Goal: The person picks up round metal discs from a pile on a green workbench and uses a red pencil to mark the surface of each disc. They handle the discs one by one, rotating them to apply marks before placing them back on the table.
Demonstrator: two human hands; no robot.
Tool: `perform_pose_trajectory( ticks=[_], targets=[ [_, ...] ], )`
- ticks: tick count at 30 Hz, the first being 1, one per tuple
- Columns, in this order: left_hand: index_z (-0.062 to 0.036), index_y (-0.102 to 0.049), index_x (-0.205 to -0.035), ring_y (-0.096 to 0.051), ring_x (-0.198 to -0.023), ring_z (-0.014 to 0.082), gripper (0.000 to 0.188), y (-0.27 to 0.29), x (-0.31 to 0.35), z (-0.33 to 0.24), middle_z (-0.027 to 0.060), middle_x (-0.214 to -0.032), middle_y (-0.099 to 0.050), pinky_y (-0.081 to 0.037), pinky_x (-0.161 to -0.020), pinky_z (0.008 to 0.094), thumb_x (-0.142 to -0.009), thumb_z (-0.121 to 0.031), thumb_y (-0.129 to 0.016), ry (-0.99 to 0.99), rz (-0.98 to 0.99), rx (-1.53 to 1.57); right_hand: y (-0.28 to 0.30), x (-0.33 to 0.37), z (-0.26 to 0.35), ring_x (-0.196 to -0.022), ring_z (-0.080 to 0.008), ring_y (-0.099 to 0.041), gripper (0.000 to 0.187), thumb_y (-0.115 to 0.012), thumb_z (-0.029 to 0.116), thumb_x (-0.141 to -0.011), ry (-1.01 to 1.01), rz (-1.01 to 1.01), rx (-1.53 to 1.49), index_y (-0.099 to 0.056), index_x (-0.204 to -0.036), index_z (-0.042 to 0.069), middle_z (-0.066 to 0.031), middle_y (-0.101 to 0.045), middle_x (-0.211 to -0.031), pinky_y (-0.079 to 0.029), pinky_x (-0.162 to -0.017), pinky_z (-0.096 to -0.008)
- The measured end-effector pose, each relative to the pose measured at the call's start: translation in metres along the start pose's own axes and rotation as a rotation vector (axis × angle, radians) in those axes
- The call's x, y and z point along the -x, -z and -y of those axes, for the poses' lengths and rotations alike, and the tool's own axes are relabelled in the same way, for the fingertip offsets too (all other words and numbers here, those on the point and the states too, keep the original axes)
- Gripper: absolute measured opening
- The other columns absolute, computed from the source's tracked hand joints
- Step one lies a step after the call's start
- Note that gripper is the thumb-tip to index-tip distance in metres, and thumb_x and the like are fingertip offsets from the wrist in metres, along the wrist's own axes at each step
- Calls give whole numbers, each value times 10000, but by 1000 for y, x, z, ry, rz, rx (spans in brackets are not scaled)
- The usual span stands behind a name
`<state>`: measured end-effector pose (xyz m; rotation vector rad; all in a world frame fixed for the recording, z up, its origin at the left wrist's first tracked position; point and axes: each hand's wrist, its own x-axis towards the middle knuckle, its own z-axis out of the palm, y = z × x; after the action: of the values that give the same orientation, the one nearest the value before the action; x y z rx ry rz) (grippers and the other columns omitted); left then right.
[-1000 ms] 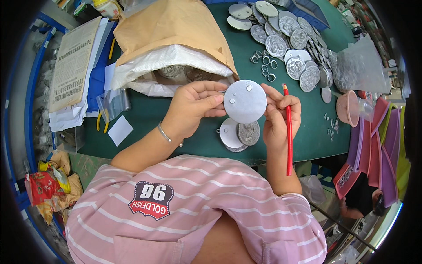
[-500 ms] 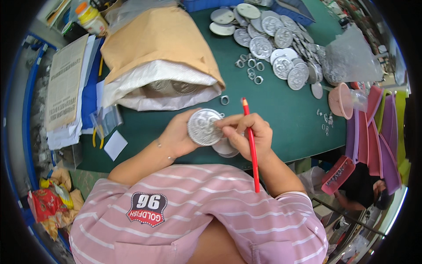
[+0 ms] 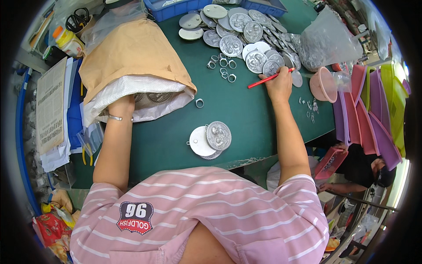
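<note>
Since the earlier frame: left hand (image 3: 122, 104) has moved away from the small stack (image 3: 218, 135) into the sack's (image 3: 132, 50) mouth; right hand (image 3: 280, 86) has gone out to the heap's (image 3: 231, 45) edge. Left fingers hidden inside, cannot tell if open or closed. Sack medallions (image 3: 159, 97) show between 2 and 3 o'clock from that hand. Right fingers gripping a red pencil (image 3: 263, 81); heap at 11 o'clock. Small stack lies on the green bench (image 3: 255, 119), 4 o'clock from left hand: round, silver-grey embossed medallion overlapping a plain pale disc, loop at its 9 o'clock edge.
</note>
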<state>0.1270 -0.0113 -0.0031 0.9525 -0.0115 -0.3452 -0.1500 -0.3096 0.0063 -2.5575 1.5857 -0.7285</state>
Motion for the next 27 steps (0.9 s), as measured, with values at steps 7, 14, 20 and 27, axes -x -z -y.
perform_pose_trajectory(
  ticks=[7,14,20,27],
  targets=[
    [18,-556,-1080,-547,-993,193,244,20,25,-9,107,-1100,-583,-430,-861,303,-857,-77,-527,-260,237,-924,7,0,-20,-622,-330,-608,211,-653,181,-757,151,-239,-34,-489,-839,76,-163,-601,-680,-480,-562,-387],
    [84,-524,-1091,-640,-875,265,470,-31,110,-18,219,-987,-618,-519,-774,347,-937,-353,-444,875,705,-213,41,37,44,-595,-55,-428,277,-627,-19,-803,92,41,-1214,-388,-694,68,-35,-541,-712,-378,-542,-190],
    [14,-361,-1302,-517,-1124,265,446,-43,115,0,150,-1229,-495,-433,-949,384,-958,-268,-388,906,653,296,70,86,106,-967,-244,-618,244,-671,-38,-704,935,526,-1139,-444,-695,50,-201,-652,-947,-445,-876,-411],
    [-47,-369,-1275,-528,-1094,217,468,-34,124,-1,116,-1182,-506,-457,-922,362,-847,-21,-557,641,625,246,58,117,106,-872,-182,-612,288,-660,-54,-756,81,678,-1594,-393,-757,54,-192,-610,-988,-493,-777,-289]
  ],
)
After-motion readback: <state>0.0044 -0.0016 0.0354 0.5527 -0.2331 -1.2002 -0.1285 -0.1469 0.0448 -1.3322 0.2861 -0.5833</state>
